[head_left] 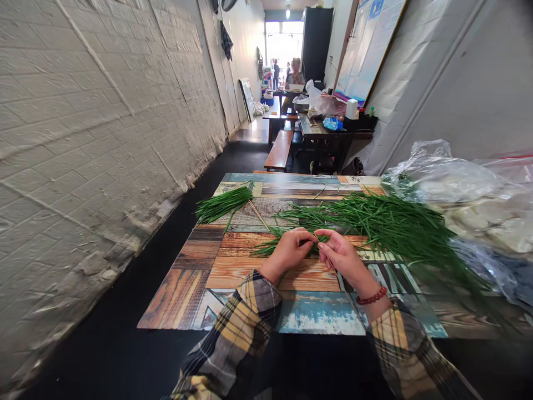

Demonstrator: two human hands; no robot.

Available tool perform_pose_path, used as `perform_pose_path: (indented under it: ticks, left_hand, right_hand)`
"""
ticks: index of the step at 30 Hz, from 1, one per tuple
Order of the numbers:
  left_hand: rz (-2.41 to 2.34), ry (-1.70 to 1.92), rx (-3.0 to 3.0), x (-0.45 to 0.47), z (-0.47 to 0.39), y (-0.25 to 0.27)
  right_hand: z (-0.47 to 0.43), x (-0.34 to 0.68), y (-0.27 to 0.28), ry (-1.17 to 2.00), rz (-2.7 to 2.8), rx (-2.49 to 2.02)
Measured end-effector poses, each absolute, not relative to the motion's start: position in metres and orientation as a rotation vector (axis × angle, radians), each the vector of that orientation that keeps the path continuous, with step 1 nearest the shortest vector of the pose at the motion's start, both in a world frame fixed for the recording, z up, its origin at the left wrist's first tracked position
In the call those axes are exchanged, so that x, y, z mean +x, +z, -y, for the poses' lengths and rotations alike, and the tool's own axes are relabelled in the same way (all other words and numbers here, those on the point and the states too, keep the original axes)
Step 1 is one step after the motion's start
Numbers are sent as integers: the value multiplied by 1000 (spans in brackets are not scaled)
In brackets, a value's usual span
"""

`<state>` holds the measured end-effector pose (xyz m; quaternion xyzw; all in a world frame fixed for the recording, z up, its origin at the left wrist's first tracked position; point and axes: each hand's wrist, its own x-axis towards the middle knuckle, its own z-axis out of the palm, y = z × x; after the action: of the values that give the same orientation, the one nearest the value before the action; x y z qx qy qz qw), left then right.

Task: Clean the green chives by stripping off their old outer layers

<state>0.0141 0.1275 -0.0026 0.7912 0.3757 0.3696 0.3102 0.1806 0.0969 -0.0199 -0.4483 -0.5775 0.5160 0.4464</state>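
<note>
My left hand [289, 253] is closed in a pinch at the end of a small bunch of garlic chives [266, 246], which lies on the table beneath it. Close beside it, my right hand [339, 254] has its fingertips nearly meeting the left ones. A thin wooden skewer [333, 268] passes through the right hand's grip and slants down toward the front table edge. The fingers partly cover where skewer and stems meet. Farther left lies a neat bundle of chives [225, 204] with another skewer [259, 215] sticking out of it.
A large loose heap of chives [375, 222] spreads over the right of the patchwork wood-pattern table [179, 300]. Clear plastic bags [466, 189] crowd the right side. Beyond stand a bench [280, 150], a second cluttered table [310, 126] and a seated person [295, 78].
</note>
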Motion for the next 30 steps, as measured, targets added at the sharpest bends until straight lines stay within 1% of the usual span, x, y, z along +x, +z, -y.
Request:
perform_pose_path:
  ticks: [6,15,19,30]
  left_hand:
    - [-1210,1029,2066,12,-132,-7]
    - [-1170,775,2544,12,-126,-13]
    - [-1197,705,2606,13,-127,-15]
    - [-1319,1000,2218,13,-130,-9]
  right_hand:
    - [-91,190,-27,1233,1446,-1215]
    - [-70,196,-33,1169,1432,-1363]
    - [-69,193,-33,1126,1431,-1366]
    - [-70,189,-28,1155,1359,-1315]
